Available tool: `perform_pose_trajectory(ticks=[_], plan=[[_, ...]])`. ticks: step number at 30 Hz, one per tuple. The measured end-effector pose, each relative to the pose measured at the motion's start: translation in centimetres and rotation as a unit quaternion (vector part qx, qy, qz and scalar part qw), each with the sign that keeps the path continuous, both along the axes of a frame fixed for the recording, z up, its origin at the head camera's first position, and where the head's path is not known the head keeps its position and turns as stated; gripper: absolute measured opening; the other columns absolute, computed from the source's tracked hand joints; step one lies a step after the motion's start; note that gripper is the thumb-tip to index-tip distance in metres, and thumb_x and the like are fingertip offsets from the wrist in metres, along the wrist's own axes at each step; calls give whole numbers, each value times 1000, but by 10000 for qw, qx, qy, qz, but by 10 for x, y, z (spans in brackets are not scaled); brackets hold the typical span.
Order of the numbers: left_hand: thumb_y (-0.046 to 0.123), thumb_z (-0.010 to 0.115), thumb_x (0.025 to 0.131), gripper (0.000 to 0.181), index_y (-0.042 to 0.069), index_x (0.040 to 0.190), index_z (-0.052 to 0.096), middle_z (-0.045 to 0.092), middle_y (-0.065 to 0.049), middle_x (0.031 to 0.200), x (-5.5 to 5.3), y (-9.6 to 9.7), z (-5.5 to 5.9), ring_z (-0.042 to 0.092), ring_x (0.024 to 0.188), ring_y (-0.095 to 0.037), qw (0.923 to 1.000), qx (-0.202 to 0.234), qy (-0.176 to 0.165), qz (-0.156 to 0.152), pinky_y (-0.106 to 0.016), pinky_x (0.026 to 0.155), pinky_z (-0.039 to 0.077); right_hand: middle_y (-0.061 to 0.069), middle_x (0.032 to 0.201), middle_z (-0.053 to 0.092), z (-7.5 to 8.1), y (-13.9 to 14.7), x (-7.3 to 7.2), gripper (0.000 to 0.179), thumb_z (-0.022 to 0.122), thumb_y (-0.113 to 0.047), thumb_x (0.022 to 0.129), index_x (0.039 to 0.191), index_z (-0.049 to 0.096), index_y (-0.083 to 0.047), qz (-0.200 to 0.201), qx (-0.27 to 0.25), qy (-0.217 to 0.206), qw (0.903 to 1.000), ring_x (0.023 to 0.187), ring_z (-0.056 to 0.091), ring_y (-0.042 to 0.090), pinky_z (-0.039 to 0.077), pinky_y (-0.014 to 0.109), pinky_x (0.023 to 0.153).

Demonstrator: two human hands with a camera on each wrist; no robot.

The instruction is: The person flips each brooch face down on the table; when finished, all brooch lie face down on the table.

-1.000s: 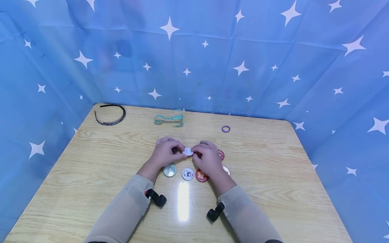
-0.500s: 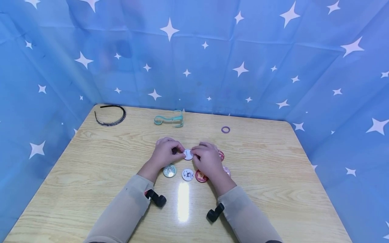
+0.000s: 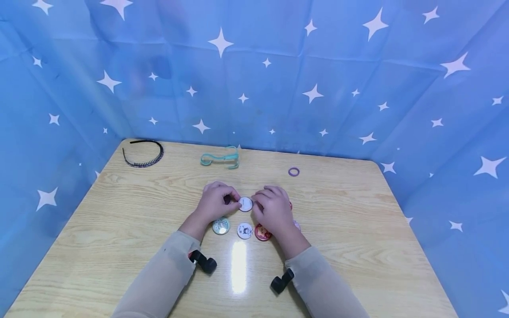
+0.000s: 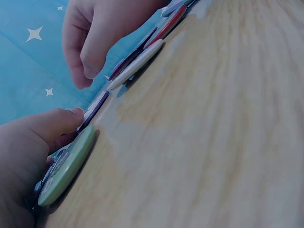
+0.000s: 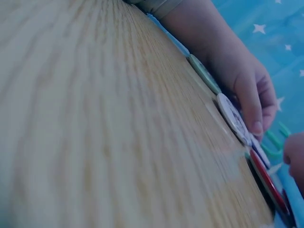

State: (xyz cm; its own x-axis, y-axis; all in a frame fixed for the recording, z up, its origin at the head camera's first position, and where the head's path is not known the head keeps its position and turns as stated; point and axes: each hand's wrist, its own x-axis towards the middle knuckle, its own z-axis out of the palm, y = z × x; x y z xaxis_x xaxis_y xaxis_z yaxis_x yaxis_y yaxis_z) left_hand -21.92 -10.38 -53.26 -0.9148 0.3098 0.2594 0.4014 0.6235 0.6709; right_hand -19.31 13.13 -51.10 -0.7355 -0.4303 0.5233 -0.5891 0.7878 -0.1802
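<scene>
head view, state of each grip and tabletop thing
Left grip, thumb and finger at the plain white badge
Right grip, beside that badge, holding nothing
Plain white badge, white side up
Teal badge, lying print up
White character badge, lying print up
Near red badge, lying print up
Far red badge, mostly hidden
Pale badge, mostly hidden
Dark thing by left grip, mostly hidden
Black headband, lying, ends apart
Teal looped item, lying
Purple ring, flat

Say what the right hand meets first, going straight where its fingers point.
Likely the white round badge next to the fingertips of the right hand in the head view. Height is unclear; that hand might pass over and meet the left hand.
</scene>
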Motion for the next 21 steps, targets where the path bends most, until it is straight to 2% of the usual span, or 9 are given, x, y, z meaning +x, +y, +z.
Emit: perform_pose_trajectory(ticks=[6,16,18,21], plan=[[31,89,88,11,29,91,78,70,14,94,-1,0,-2,57,108,-17,10000,-6,-27,23,-53,112,30,7,109,79,-2,15,3,15,74,-19,91,101,84,-11,-110,-237,250,9993,118,67,36,45,55,108],[28,86,92,7,27,91,78,73,11,98,-1,4,2,57,109,-19,10000,61,-58,-10,-53,113,29,12,111,78,-3,44,17,16,74,-21,90,96,83,-9,-302,-621,237,9973,119,66,42,42,59,110],[28,86,92,8,27,91,78,73,11,97,0,4,3,57,109,-19,10000,24,-40,-26,-53,113,29,13,114,77,-5,45,18,19,74,-25,91,98,83,-9,-465,-697,97,9964,120,65,41,41,60,110],[28,86,91,9,27,90,78,73,12,96,1,2,3,57,107,-19,10000,-43,13,-36,-54,111,30,11,120,76,-9,45,17,23,74,-30,93,104,82,-11,-832,-867,-368,9921,124,62,37,38,59,111]])
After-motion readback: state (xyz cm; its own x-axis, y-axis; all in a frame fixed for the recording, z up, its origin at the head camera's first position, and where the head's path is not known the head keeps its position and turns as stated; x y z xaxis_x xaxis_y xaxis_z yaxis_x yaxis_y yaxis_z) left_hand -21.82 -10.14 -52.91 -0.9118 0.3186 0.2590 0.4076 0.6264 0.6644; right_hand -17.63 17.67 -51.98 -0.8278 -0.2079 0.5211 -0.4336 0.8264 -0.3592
